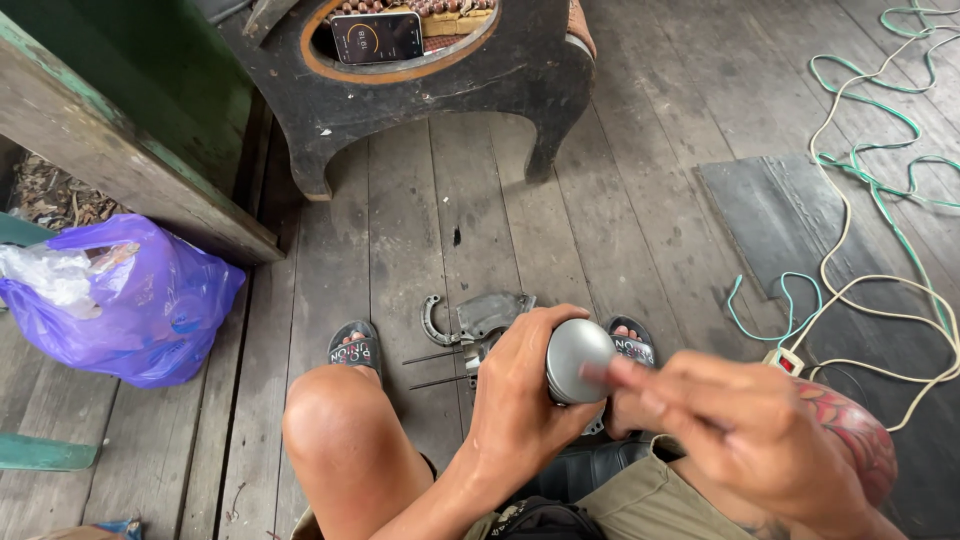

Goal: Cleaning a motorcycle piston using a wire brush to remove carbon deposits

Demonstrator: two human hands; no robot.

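— Weathered grey floorboards (420,220) fill the frame, with a dark wooden stool (420,90) at the upper centre and a phone (377,37) lying in its seat. What are the hands doing?

— Low in the middle of the frame, the left hand (515,400) is wrapped firmly round the side of a grey metal cylinder (577,358), its smooth domed end facing up. The right hand (740,425) is blurred, fingers loosely extended, fingertips at the dome; I can't tell whether it grips anything.

— So which step is this?

— Wiping or feeling the crown, I'd judge, with the part held steady.

— And what next?

— Probably a steady left grip while the right works round the surface.

— Anything else nearby?

— Metal parts (478,322) on the floor between the sandalled feet, a purple plastic bag (140,300) at left, a green and cream cable (880,230) at right.
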